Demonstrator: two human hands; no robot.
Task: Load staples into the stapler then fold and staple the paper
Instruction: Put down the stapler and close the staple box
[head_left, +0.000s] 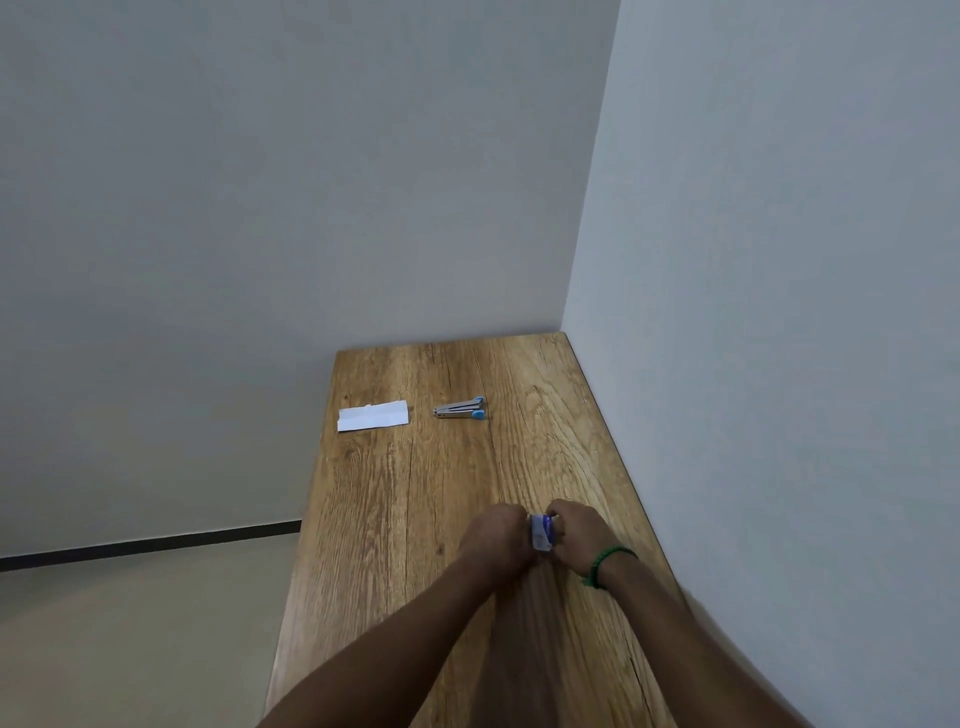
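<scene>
A small blue and white staple box (542, 534) is held between both hands just above the wooden table (441, 493). My left hand (498, 538) grips its left side and my right hand (576, 535), with a green band on the wrist, grips its right side. Farther back lies a small silver stapler (461, 408) with blue ends, its arms spread open, on the tabletop. To the left of the stapler lies a white strip of folded paper (372, 415). Whether the box is open is hidden by my fingers.
The table stands in a corner, with a grey wall (779, 312) along its right edge and another behind its far end. Its left edge drops to a beige floor (130, 623) with a dark skirting line.
</scene>
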